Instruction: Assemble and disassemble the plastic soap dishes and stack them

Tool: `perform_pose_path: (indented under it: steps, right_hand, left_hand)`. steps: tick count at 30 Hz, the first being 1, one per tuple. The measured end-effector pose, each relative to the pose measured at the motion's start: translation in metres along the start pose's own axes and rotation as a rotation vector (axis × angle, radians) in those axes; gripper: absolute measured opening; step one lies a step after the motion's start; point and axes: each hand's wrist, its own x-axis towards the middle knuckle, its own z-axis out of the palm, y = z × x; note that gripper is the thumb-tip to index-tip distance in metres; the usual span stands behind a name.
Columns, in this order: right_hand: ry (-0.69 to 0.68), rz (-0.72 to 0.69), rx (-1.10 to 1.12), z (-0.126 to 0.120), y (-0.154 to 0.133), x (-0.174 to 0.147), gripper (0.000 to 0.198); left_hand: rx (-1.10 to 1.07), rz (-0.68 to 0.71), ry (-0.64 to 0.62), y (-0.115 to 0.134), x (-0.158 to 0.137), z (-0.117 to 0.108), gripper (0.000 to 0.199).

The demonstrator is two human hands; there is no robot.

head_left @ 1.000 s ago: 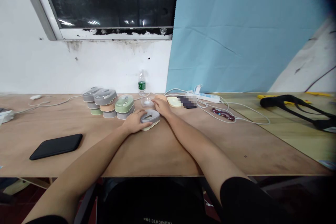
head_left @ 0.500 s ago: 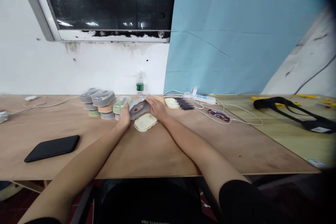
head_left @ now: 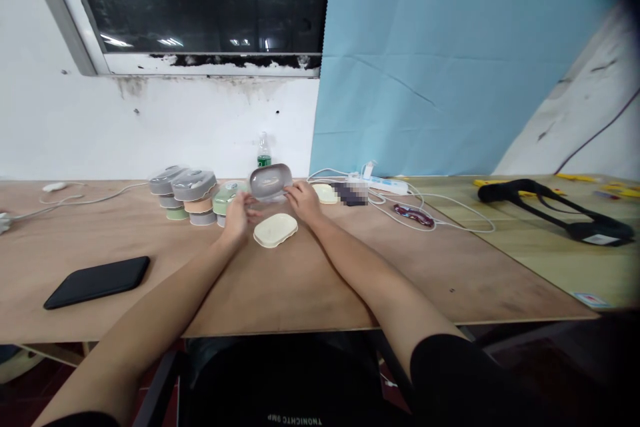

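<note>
A translucent grey oval box lid (head_left: 271, 180) stands tilted up above the table, its broad face toward me. My right hand (head_left: 304, 200) pinches its lower right edge between thumb and fingers. At its lower left corner is my left hand (head_left: 237, 215), with loose fingers spread apart; whether they touch the lid I cannot tell. Below the lid, a cream oval piece (head_left: 275, 231) lies flat on the table. Just left of my left hand stands a green lidded box (head_left: 226, 195), partly hidden by that hand.
Stacked grey-lidded boxes (head_left: 194, 185) stand at the left. A black phone-like slab (head_left: 97, 281) lies front left. Behind the lid is a water bottle (head_left: 264, 155). Toward the right are another cream piece (head_left: 327, 194), a power strip (head_left: 387, 185), cables and a black frame (head_left: 555, 210).
The grey piece has been raised and turned so its broad face shows toward me. My left fingers have loosened from its left side. The right hand stays at its right edge.
</note>
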Motion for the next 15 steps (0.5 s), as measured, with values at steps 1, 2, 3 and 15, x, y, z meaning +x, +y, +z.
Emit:
perform_pose_path:
  steps: [1,2,3,15]
  right_hand:
    - [0.044,0.077,-0.004,-0.001,0.003,-0.001,0.028]
    - [0.087,0.144,-0.016,-0.002,0.006,-0.002,0.026]
    - [0.127,0.200,-0.035,-0.003,0.009,-0.003,0.025]
    - [-0.008,0.382,-0.062,0.005,0.020,-0.009,0.030]
  left_hand:
    - [0.097,0.084,-0.023,-0.002,-0.003,0.000,0.067]
    - [0.212,0.183,-0.072,-0.004,-0.006,0.000,0.060]
    - [0.332,0.283,-0.145,-0.005,-0.009,0.000,0.054]
    - [0.727,0.576,-0.540,0.003,-0.024,0.003,0.039]
